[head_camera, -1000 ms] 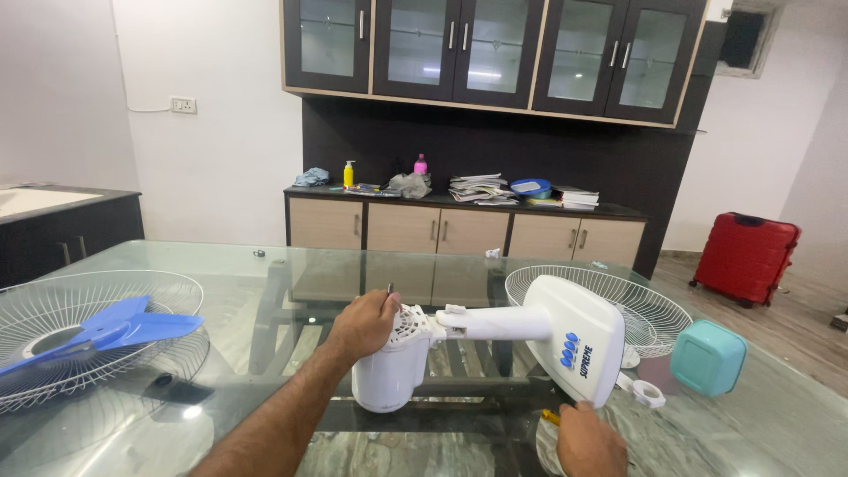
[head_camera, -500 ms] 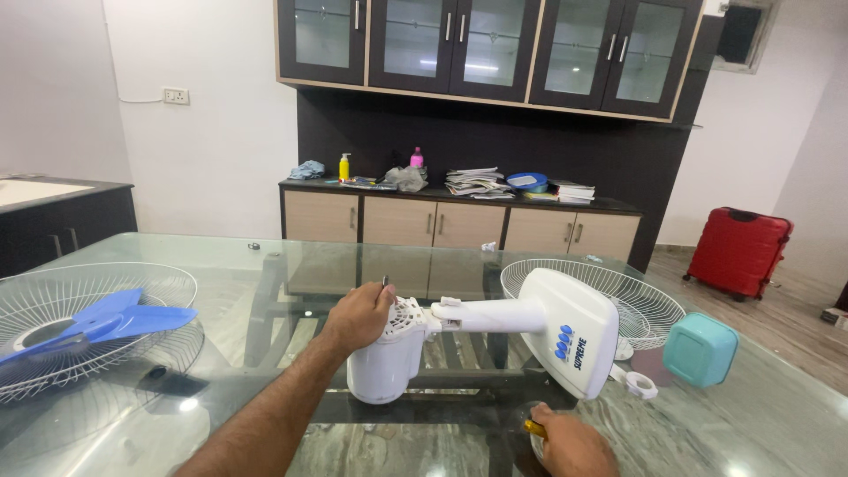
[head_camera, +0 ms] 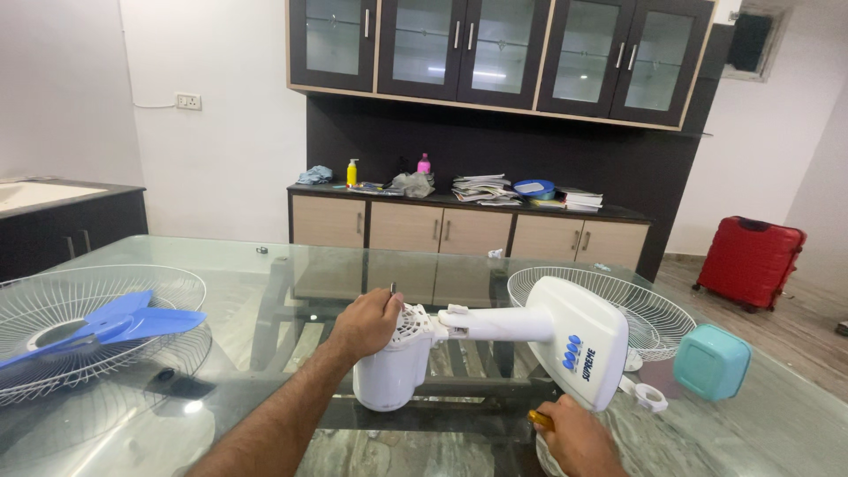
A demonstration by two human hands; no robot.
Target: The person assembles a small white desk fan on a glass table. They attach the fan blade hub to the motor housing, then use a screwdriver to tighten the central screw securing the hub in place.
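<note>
From the head camera, the left hand grips the white fan motor housing, which lies on its side on the glass bench, its base pointing right. The right hand is closed around a yellow-handled tool just below the base. A blue fan blade rests in a wire grille well to the left.

white walls; dark glass-door cabinets; beige sideboard; glass table; red suitcase

Fan body on table — grilles either side.
</note>
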